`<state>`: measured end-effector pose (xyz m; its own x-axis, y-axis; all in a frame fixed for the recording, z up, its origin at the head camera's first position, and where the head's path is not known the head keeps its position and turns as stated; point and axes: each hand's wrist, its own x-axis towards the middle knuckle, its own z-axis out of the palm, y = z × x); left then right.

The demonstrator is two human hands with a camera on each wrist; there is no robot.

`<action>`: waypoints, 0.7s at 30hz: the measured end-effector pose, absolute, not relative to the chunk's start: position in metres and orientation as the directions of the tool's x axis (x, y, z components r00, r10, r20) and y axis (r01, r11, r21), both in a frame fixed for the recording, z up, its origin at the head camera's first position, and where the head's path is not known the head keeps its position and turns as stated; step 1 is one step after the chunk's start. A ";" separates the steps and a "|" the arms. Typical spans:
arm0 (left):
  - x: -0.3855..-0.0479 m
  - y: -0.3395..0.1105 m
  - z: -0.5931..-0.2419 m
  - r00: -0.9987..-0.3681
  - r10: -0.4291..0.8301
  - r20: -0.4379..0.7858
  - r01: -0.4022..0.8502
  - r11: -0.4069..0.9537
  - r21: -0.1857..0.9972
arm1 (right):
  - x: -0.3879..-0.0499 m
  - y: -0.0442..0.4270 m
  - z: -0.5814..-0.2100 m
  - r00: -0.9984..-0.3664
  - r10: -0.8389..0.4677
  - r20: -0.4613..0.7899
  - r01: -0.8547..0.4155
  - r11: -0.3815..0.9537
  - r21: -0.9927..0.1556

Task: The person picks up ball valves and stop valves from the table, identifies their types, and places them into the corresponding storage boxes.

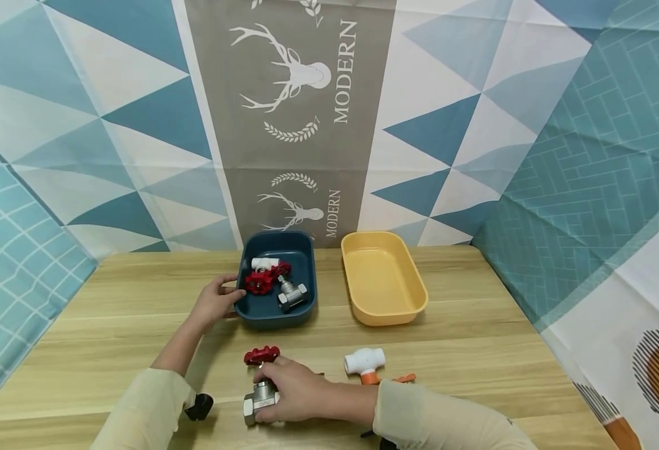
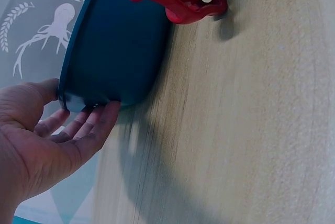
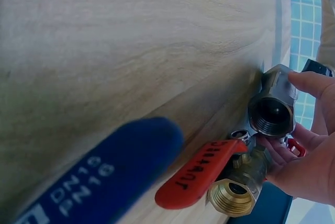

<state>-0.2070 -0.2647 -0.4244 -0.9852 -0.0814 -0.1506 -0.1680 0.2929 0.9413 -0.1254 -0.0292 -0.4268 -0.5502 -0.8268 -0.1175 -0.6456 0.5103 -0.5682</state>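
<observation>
In the head view my left hand holds the left wall of the dark blue bin, thumb at the rim and fingers against the outside, as the left wrist view also shows with the hand on the bin. Inside lie red-handled valves, a metal valve and a white fitting. My right hand grips a large metal valve with a red handwheel, in front of the bin. The right wrist view shows that hand around the metal body.
A yellow bin stands right of the blue one. A white fitting with an orange part lies by my right forearm. Close to the right wrist camera are a blue handle, a red handle and a brass-ended valve.
</observation>
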 end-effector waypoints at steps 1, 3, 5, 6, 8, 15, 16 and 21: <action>-0.207 -0.264 -0.424 -0.985 -0.081 -0.152 -0.169 0.295 0.941 | -0.125 -0.029 -0.427 -0.550 -0.826 -0.119 -0.645 0.511 -0.568; -0.207 -0.264 -0.424 -0.985 -0.079 -0.154 -0.171 0.295 0.940 | -0.125 -0.029 -0.428 -0.552 -0.826 -0.118 -0.648 0.514 -0.562; -0.207 -0.263 -0.423 -0.985 -0.078 -0.155 -0.172 0.299 0.939 | -0.124 -0.030 -0.428 -0.557 -0.822 -0.119 -0.652 0.521 -0.551; -0.207 -0.263 -0.423 -0.985 -0.078 -0.156 -0.172 0.301 0.938 | -0.124 -0.030 -0.428 -0.561 -0.820 -0.118 -0.653 0.525 -0.546; -0.207 -0.264 -0.423 -0.985 -0.075 -0.157 -0.172 0.304 0.937 | -0.124 -0.030 -0.428 -0.565 -0.817 -0.116 -0.660 0.532 -0.531; -0.209 -0.266 -0.424 -0.985 -0.079 -0.153 -0.170 0.308 0.936 | -0.124 -0.032 -0.429 -0.569 -0.809 -0.147 -0.655 0.555 -0.512; -0.208 -0.266 -0.424 -0.985 -0.077 -0.152 -0.168 0.309 0.936 | -0.124 -0.033 -0.429 -0.569 -0.808 -0.153 -0.655 0.558 -0.509; -0.208 -0.265 -0.424 -0.986 -0.073 -0.153 -0.168 0.314 0.934 | -0.124 -0.034 -0.431 -0.571 -0.804 -0.166 -0.652 0.567 -0.503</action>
<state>-0.2076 -0.2651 -0.4238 -0.9855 -0.0732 -0.1529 -0.1683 0.3145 0.9342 -0.1238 -0.0338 -0.4309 -0.5709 -0.8041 -0.1660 -0.6523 0.5670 -0.5030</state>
